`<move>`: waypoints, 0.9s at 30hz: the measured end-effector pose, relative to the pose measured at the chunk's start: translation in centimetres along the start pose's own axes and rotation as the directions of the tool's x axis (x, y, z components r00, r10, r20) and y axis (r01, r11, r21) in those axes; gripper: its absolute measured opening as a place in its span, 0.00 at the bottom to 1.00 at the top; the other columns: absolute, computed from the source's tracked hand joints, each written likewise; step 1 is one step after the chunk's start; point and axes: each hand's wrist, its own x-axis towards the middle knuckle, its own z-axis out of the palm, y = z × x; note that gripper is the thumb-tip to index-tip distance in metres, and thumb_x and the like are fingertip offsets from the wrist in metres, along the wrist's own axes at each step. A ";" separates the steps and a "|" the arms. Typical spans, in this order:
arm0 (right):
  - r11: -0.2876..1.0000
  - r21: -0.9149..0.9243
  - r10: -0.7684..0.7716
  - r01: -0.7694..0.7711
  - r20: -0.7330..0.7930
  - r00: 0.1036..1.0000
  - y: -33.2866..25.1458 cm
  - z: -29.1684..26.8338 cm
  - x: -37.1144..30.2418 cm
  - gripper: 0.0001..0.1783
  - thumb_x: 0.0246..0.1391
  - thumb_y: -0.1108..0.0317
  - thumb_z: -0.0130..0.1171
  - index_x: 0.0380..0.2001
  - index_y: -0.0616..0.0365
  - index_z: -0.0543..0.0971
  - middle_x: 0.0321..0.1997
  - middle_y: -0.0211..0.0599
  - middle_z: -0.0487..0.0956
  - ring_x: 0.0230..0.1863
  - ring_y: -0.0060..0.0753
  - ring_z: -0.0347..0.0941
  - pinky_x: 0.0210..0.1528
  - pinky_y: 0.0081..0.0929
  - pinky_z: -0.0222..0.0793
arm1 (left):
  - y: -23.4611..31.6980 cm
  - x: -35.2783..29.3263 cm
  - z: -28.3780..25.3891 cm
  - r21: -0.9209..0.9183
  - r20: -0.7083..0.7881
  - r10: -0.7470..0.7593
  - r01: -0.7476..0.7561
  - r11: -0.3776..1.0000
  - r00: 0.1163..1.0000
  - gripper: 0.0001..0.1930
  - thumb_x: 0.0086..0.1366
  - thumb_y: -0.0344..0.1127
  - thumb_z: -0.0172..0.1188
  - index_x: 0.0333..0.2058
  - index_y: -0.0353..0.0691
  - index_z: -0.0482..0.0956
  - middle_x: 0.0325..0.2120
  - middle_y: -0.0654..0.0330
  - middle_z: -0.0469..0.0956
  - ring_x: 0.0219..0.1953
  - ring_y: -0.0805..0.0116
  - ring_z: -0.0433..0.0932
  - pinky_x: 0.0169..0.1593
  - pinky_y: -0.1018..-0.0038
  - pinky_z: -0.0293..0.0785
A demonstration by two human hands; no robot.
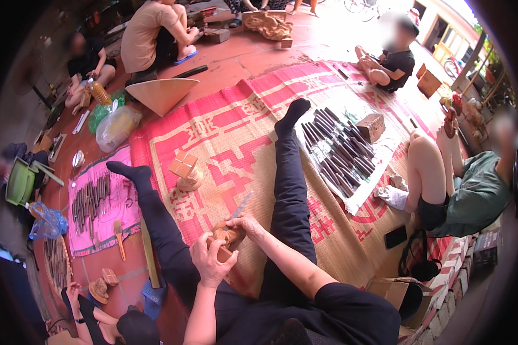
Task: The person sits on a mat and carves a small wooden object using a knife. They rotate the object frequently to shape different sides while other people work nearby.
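Observation:
Between my outstretched legs, my left hand (214, 261) is wrapped round a small carved wooden piece (229, 236), brown with a flat base. My right hand (244, 226) meets it from the right, fingers closed round a slim grey tool (240, 202) like a narrow blade or file, one end of which points away from me. The fingers partly cover the carving, and the tool's exact kind is unclear. Past my hands, a square wooden block (182, 163) rests on a round, pale wooden piece (191, 179) on the patterned mat (224, 167).
Dark-handled carving tools (339, 146) lie on a white sheet beyond my right leg. More tools (90, 202) cover a pink cloth (106, 244) at left, near a brush (120, 240). A person in green (477, 195) sits at right; others sit around. A phone (395, 237) lies right.

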 end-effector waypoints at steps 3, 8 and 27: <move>0.997 0.074 0.025 -0.016 -0.117 0.993 -0.3 0.3 -1.0 0.16 0.45 0.70 0.65 0.39 0.62 0.79 0.35 0.36 0.80 0.38 0.27 0.75 0.46 0.21 0.67 | -0.3 -0.1 -0.3 0.006 0.002 -0.003 0.003 1.000 1.000 0.22 0.37 0.46 0.72 0.32 0.48 0.75 0.41 0.56 0.69 0.44 0.56 0.71 0.48 0.60 0.65; 0.994 0.085 -0.071 0.073 -0.030 0.997 -0.6 1.2 -1.0 0.13 0.42 0.72 0.66 0.34 0.63 0.80 0.29 0.35 0.81 0.29 0.23 0.75 0.35 0.18 0.69 | -0.3 -0.2 -0.1 0.013 -0.001 -0.020 0.020 1.000 1.000 0.22 0.37 0.46 0.72 0.31 0.48 0.75 0.41 0.56 0.70 0.45 0.57 0.72 0.48 0.61 0.65; 0.996 0.042 -0.062 0.073 -0.222 0.973 1.2 -0.5 0.4 0.16 0.43 0.69 0.65 0.37 0.65 0.80 0.32 0.38 0.80 0.33 0.30 0.75 0.42 0.22 0.68 | -0.4 0.7 0.0 -0.013 0.025 0.011 -0.011 1.000 1.000 0.22 0.39 0.48 0.71 0.33 0.49 0.76 0.43 0.58 0.70 0.43 0.59 0.73 0.46 0.61 0.66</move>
